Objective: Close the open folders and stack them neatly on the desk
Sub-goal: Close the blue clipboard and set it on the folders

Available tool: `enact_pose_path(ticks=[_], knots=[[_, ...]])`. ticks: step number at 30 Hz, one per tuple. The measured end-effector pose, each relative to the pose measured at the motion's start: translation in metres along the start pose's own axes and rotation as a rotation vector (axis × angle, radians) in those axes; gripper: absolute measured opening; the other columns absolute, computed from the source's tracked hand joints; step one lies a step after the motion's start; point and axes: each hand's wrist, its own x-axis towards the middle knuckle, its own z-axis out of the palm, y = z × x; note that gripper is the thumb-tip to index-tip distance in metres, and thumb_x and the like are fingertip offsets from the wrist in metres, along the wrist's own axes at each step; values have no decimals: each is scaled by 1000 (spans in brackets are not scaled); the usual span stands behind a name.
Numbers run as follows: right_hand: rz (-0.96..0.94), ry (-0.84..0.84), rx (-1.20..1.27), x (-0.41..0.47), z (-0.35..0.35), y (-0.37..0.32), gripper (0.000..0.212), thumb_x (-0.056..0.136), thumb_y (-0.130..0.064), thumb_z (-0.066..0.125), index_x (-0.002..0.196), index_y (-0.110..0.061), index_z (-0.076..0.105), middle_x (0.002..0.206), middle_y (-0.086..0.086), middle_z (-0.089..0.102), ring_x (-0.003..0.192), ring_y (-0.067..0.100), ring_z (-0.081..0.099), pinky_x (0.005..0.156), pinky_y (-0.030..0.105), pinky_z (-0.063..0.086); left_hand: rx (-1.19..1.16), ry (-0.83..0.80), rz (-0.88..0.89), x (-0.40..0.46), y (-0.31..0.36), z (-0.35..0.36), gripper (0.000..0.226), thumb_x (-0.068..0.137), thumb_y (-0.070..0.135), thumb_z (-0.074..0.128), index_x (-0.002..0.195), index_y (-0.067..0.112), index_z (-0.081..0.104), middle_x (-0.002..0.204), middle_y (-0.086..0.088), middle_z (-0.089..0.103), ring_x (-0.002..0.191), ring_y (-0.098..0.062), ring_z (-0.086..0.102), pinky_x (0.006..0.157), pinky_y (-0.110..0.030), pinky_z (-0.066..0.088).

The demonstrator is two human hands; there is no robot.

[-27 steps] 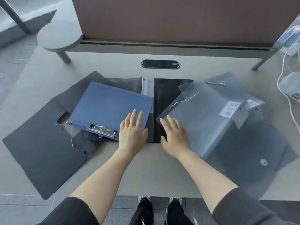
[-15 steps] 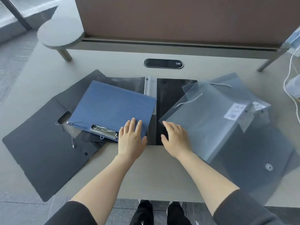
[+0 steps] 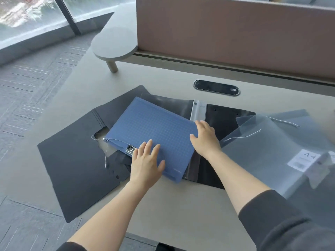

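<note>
A blue clipboard folder (image 3: 154, 131) lies tilted on top of an open black folder (image 3: 224, 120) in the middle of the desk. My left hand (image 3: 146, 162) rests flat on the blue folder's near corner, fingers spread, just right of its metal clip (image 3: 129, 149). My right hand (image 3: 205, 138) lies at the blue folder's right edge, fingers straight over it. A dark grey string envelope (image 3: 76, 169) lies open at the left. A translucent plastic envelope (image 3: 272, 151) with an A4 label lies open at the right.
The beige desk (image 3: 181, 211) ends at a brown divider panel (image 3: 235, 33) behind. A black cable grommet (image 3: 216, 87) is set in the desk behind the folders. A round side shelf (image 3: 114, 44) juts out at the back left. Carpeted floor lies to the left.
My view has swung to the left. My left hand has slid further onto the blue folder; my right hand has moved from the translucent envelope's corner to the blue folder's right edge.
</note>
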Motion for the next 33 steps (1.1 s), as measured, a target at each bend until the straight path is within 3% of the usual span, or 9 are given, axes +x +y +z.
enact_pose_path(ticks=[8, 12, 15, 23, 26, 28, 33], knots=[[60, 76, -78, 27, 3, -2, 54, 98, -34, 49, 146, -13, 38, 145, 11, 45, 129, 30, 43, 95, 44, 46, -22, -10, -69, -1, -19, -1, 57, 86, 45, 51, 135, 17, 55, 148, -12, 47, 137, -36, 40, 112, -52, 31], [62, 109, -90, 32, 0, 2, 36, 95, -43, 53, 112, -12, 63, 117, 10, 62, 104, 29, 55, 86, 41, 48, -37, -23, -62, 0, -21, -1, 56, 88, 41, 60, 138, 17, 53, 150, -12, 45, 139, -36, 38, 112, -54, 33], [63, 85, -58, 29, -1, 5, 35, 92, -50, 54, 95, -16, 65, 105, 5, 64, 92, 25, 59, 85, 42, 52, -41, -44, -54, 0, -25, -2, 56, 90, 41, 59, 141, 18, 51, 153, -11, 42, 142, -35, 34, 114, -54, 31], [113, -15, -160, 12, 0, 6, 39, 90, -54, 58, 108, -20, 53, 99, -2, 58, 94, 24, 58, 80, 37, 41, -69, -95, -20, -2, -30, -6, 56, 90, 39, 58, 143, 21, 49, 156, -7, 37, 145, -34, 28, 116, -52, 23], [123, -133, 39, 5, 0, 16, 41, 91, -54, 55, 99, -14, 56, 90, -1, 64, 81, 20, 62, 73, 36, 48, -101, -87, 8, -3, -32, -9, 55, 89, 36, 61, 141, 21, 51, 155, -8, 39, 145, -35, 29, 116, -54, 26], [76, -221, 262, 0, -2, 20, 40, 95, -43, 55, 92, -3, 59, 86, 8, 66, 74, 19, 62, 67, 33, 47, -132, -81, 23, -1, -32, -11, 55, 88, 32, 63, 141, 20, 51, 155, -8, 40, 145, -35, 30, 116, -54, 27], [91, -242, 696, -24, -13, 32, 34, 98, -26, 52, 93, 8, 54, 84, 13, 60, 76, 26, 59, 72, 40, 45, -191, -84, 70, 9, -19, -20, 53, 91, 29, 62, 142, 20, 50, 156, -7, 38, 145, -30, 29, 116, -50, 29]])
